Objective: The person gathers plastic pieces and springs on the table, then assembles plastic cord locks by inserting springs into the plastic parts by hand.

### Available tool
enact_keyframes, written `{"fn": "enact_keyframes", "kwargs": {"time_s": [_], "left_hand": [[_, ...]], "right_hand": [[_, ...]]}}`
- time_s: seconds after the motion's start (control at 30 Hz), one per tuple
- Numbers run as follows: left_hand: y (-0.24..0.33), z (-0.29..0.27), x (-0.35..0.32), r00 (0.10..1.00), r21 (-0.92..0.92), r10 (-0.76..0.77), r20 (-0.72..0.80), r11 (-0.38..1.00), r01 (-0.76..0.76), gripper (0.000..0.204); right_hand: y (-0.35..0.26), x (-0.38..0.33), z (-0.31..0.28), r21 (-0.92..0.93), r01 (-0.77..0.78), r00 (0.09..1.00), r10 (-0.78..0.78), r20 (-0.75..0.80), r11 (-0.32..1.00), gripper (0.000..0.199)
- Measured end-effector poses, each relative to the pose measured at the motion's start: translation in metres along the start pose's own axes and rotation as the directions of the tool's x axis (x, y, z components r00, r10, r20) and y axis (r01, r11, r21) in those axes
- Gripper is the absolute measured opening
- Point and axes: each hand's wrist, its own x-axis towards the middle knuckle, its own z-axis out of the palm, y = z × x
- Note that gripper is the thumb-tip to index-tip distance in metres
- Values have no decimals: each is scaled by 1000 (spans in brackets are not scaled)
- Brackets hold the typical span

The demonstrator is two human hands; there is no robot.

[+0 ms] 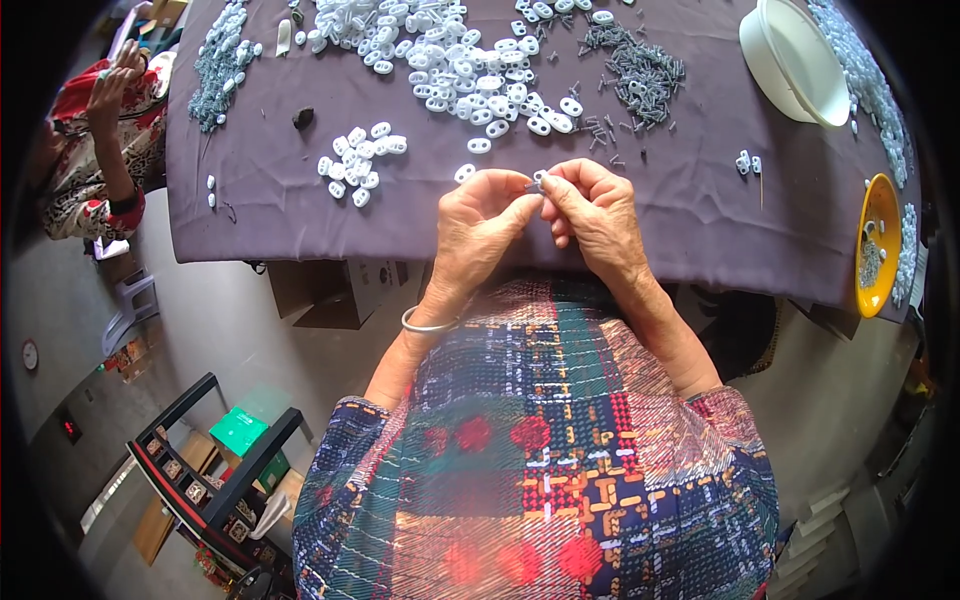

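Note:
Above the near edge of the cloth-covered table, my two hands meet fingertip to fingertip. My left hand is closed in a pinch on a small grey peg, mostly hidden by the fingers. Between the thumb and forefinger of my right hand is a small white oval piece with holes. Whether the peg sits in a hole I cannot tell. Just beyond my hands lies a big spread of white two-hole oval pieces. A smaller cluster of the same pieces is to the left, and a pile of grey pegs to the right.
A white basin stands at the far right, with a yellow bowl holding small parts nearer. Bluish-white parts line the right edge; another heap lies at left. Another person's hands show at far left.

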Motion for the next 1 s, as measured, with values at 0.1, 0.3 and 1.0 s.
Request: {"fn": "enact_keyframes", "kwargs": {"time_s": [0.1, 0.3, 1.0], "left_hand": [[6, 0, 0, 998, -5, -56, -23, 998, 56, 16], [0, 4, 0, 999, -25, -21, -24, 999, 21, 15], [9, -35, 25, 798, 841, 570, -196, 517, -163, 16]], "right_hand": [[-2, 0, 2, -32, -7, 1000, 7, -4, 999, 16], [-1, -3, 2, -24, -19, 1000, 19, 3, 1000, 15], [1, -2, 1, 6, -23, 999, 23, 34, 1000, 14]]}}
